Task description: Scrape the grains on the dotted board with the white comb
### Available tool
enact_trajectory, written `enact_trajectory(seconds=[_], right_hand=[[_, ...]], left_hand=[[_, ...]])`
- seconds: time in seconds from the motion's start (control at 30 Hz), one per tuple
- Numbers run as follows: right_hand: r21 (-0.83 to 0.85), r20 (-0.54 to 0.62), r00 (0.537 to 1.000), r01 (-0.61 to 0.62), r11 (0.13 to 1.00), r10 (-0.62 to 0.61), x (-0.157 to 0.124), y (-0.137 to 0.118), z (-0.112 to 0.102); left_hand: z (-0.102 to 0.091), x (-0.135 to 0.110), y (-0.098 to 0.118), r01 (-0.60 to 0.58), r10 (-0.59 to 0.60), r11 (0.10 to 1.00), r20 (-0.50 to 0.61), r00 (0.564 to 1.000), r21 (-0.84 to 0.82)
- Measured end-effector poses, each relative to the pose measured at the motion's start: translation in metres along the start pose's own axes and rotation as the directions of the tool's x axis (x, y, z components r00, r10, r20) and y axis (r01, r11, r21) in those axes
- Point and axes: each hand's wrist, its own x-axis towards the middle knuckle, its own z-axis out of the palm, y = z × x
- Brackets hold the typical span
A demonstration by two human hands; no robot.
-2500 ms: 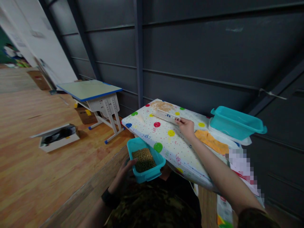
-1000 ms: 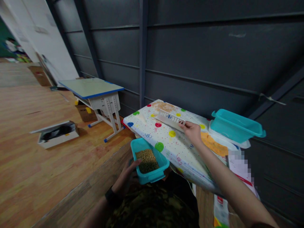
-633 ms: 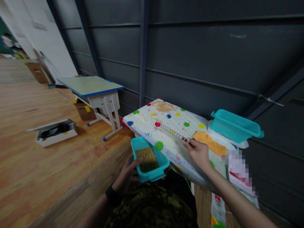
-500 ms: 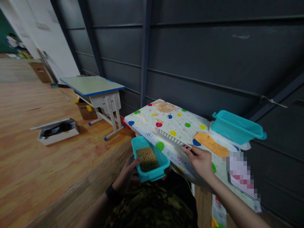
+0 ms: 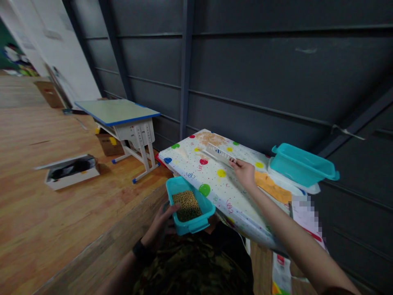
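My left hand [image 5: 162, 221] grips a teal plastic container [image 5: 201, 224] at the table's near edge, thumb over its rim. Inside lie yellowish beans [image 5: 187, 200], with darker green ones toward the near side. Between the fingers of my right hand [image 5: 244, 172] is one end of a white slotted plastic strip [image 5: 221, 153], held above the table. Just beyond the strip, a patch of small tan grains [image 5: 211, 138] is spread on the spotted white tablecloth [image 5: 190, 164].
A second teal container [image 5: 303, 162] stands at the table's right on a white lid. Near it lies an orange cloth [image 5: 273, 186]. A green-topped desk [image 5: 118, 111] stands to the left, and an open white box [image 5: 72, 174] sits on the floor. A dark panelled wall [image 5: 245, 73] rises behind.
My right hand has carried the slotted strip away from the container, forward across the table toward the grains. My left hand still has the container in about the same place.
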Motion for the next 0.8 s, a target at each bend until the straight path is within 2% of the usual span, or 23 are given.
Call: enact_trajectory(seconds=[0.1,0.27,0.47,0.7,0.8], right_hand=[[-0.005,-0.003,1.0,-0.007,1.0,0.007,0.002,0.007,0.008],[0.033,0.059,0.995,0.078,0.996,-0.08,-0.012,0.013,0.003],[0.055,-0.006,0.995,0.095,0.994,-0.095,-0.022,0.006,-0.002],[0.079,0.036,0.991,0.123,0.989,-0.126,-0.04,-0.005,-0.007],[0.081,-0.021,0.989,0.148,0.986,-0.147,-0.055,-0.009,-0.017]], left_hand=[[0.001,-0.001,0.001,-0.005,0.005,1.0,-0.012,1.0,0.019],[0.004,-0.007,0.005,-0.014,0.014,1.0,0.007,1.0,-0.004],[0.002,-0.005,0.004,-0.012,0.012,1.0,0.005,1.0,0.001],[0.004,-0.006,0.005,-0.015,0.015,1.0,0.008,1.0,0.013],[0.004,-0.006,0.001,-0.005,0.005,1.0,0.003,1.0,0.01]])
